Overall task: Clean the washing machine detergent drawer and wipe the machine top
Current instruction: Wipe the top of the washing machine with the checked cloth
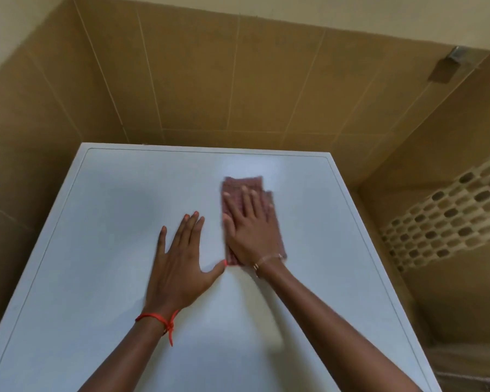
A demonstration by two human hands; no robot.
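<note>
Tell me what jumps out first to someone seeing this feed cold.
The reddish cloth lies flat on the white machine top, right of centre, pressed under the open right hand. The left hand rests palm-down beside it, a red string bracelet on that wrist. Brown wall tiles rise behind.

Tan tiled wall (210, 80), mosaic band (450, 219)

- One view only, from a wide-angle camera worn on the person's head, close above the machine top (102, 250)
- It faces forward and steeply down, toward the top's far edge and the tiled wall (210, 80) behind
- Both forearms enter from the near edge
- The wide lens bends straight lines near the frame's sides
</note>
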